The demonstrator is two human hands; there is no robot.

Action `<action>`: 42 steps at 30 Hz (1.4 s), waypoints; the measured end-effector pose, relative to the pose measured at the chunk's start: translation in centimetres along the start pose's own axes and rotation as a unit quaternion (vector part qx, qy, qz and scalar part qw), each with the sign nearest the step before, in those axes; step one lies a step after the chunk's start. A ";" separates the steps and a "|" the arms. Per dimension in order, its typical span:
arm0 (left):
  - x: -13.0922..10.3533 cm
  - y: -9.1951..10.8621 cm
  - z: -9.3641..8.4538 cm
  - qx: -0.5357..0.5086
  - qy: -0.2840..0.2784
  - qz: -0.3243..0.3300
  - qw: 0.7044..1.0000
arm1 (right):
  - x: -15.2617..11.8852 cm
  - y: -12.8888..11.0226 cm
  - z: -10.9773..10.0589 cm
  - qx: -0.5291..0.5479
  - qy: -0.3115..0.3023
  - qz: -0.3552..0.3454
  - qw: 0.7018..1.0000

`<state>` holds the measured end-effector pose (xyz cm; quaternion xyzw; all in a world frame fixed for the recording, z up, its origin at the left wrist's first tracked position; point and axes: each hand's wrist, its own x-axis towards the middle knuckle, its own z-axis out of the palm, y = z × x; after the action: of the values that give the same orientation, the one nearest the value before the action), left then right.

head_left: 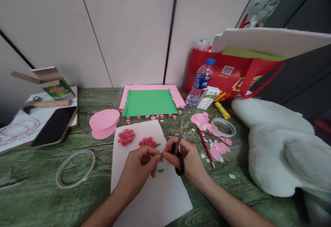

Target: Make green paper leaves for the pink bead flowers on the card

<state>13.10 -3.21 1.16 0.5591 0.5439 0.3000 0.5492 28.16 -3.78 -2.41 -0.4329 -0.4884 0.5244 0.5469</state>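
Note:
Above a white sheet [144,199], my left hand [143,163] pinches a small green paper piece [161,156]. The fingertips of my right hand [184,156] meet the same piece from the other side. Black-handled scissors [180,151] hang on my right hand's fingers, blades pointing up and away. Two clusters of pink paper roses lie on the sheet, one at its upper left [126,137] and one just beyond my hands [148,141]. A green leaf [160,170] rests on the sheet between my hands; another shows beside the nearer cluster.
Behind the sheet lies green paper [150,102] on pink sheets. Pink circles [104,120], a tape roll [59,175] and a phone [54,125] are left. Right are pink scraps [219,148], a pencil [206,147], another tape roll [233,130], a bottle [200,84] and a white plush [274,151].

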 end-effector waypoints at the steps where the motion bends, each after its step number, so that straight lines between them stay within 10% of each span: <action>1: 0.0 -0.1 0.0 -0.008 0.003 -0.005 1.000 | -0.1 -0.1 0.1 -0.007 0.005 -0.004 1.000; 18: -0.1 0.0 -0.2 -0.129 0.019 0.032 0.991 | -0.3 -0.9 0.4 -0.037 0.039 -0.027 0.998; 32: -0.5 0.5 -1.2 -0.185 0.042 0.119 0.975 | -1.3 -1.6 0.2 -0.084 -0.188 0.064 0.976; 42: -0.5 0.9 -1.1 -0.172 0.045 0.096 0.979 | -1.3 -2.1 -0.1 -0.087 -0.236 0.120 0.960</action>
<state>12.22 -3.19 2.38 0.4923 0.4517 0.4652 0.5807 28.58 -5.26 -0.44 -0.3982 -0.5915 0.6290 0.3098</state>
